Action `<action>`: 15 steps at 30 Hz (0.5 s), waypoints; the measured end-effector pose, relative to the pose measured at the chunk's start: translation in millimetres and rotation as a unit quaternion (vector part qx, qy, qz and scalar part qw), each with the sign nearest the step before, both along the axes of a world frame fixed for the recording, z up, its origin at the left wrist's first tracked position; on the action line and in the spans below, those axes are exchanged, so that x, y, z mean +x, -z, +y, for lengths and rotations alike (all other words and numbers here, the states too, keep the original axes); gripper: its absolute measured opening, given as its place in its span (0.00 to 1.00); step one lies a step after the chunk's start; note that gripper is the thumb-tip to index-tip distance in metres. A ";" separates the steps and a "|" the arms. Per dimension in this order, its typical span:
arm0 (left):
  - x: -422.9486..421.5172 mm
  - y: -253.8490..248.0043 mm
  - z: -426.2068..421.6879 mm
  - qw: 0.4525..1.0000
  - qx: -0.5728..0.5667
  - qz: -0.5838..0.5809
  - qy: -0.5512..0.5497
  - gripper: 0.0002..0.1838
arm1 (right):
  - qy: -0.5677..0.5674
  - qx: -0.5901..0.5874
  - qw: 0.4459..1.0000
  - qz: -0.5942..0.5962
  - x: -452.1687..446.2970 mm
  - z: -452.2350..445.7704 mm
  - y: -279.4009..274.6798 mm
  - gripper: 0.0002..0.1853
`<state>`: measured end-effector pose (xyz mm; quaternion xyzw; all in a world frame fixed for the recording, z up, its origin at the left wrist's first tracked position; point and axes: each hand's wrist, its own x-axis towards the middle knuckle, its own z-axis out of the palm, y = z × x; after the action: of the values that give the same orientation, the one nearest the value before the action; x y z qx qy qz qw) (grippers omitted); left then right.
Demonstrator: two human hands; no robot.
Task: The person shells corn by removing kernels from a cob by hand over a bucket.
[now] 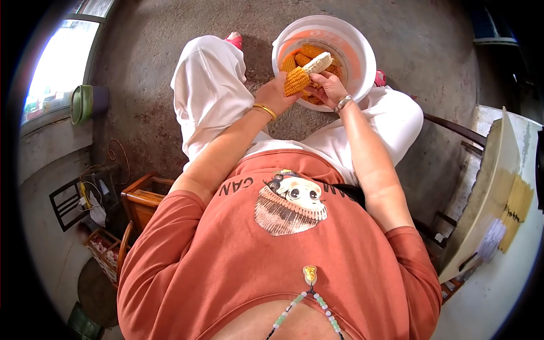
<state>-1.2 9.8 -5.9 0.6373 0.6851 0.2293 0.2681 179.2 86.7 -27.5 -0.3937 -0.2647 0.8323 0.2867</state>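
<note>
My left hand [273, 93], with a gold bracelet at the wrist, is closed around the lower part of a corn cob [296, 83]. Yellow kernels cover that lower part, while the upper end is stripped to a pale core. On the other side, my right hand [330, 89] has its thumb and fingers pressed against the cob near where the kernels end. A watch is on that wrist. Both hands are over the near side of a white bucket [369, 59]. Inside it lie several yellow corn cobs [310, 51], partly hidden by the hands and the held cob.
The bucket stands on a concrete floor [164, 22] between my knees. On the left are a wooden chair [144, 198] and a green bin [83, 105] by the window. To the right, a pale board [481, 209] stands beside dark wooden furniture legs [453, 127].
</note>
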 end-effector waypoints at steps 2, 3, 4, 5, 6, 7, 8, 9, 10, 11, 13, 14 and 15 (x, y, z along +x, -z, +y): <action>-0.3 2.3 0.0 1.000 0.014 0.002 0.004 0.29 | 0.008 -0.012 1.000 -0.002 -0.1 -0.2 0.7 0.19; -0.4 3.4 -0.3 1.000 0.028 0.007 0.007 0.29 | 0.011 -0.017 1.000 -0.002 -0.5 -0.3 -0.6 0.19; -0.6 4.2 -0.5 0.999 0.041 0.012 0.009 0.29 | 0.010 -0.028 1.000 0.005 -0.2 0.1 -2.1 0.19; -0.4 4.8 -0.6 0.998 0.050 0.035 0.012 0.29 | 0.010 -0.039 0.999 0.011 0.5 0.9 -3.8 0.19; 0.3 4.7 -1.0 0.996 0.058 0.059 0.014 0.29 | 0.009 -0.050 0.999 0.018 0.8 0.7 -6.5 0.20; 1.2 4.3 -1.4 0.994 0.067 0.082 0.017 0.29 | 0.009 -0.049 0.999 0.013 -0.2 -0.4 -8.6 0.20; 2.2 3.5 -1.9 0.993 0.066 0.094 0.019 0.29 | 0.009 -0.049 0.999 0.008 -2.6 -2.3 -10.6 0.20; 3.1 1.7 -2.7 0.992 0.065 0.107 0.022 0.29 | 0.009 -0.048 0.999 0.004 -4.8 -3.7 -11.7 0.21; 3.9 0.7 -3.0 0.990 0.065 0.120 0.024 0.29 | 0.009 -0.035 0.999 -0.003 -5.9 -4.6 -8.1 0.21; 4.0 0.9 -2.8 0.990 0.065 0.120 0.029 0.29 | 0.009 -0.022 1.000 -0.009 -6.8 -5.7 -1.4 0.22; 3.5 1.6 -2.6 0.990 0.065 0.122 0.039 0.29 | 0.002 -0.007 1.000 -0.015 -6.8 -6.2 -0.2 0.23; 3.1 1.8 -2.9 0.990 0.064 0.120 0.038 0.29 | -0.004 -0.004 1.000 -0.013 -5.1 -5.1 -0.2 0.24; 2.5 2.0 -3.3 0.990 0.064 0.117 0.038 0.29 | -0.011 -0.002 1.000 -0.013 -4.4 -4.6 -1.3 0.25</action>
<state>1.4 6.5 -7.9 0.7014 0.6707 0.1861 0.1534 174.8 82.2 -26.2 -0.4018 -0.2708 0.8309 0.2736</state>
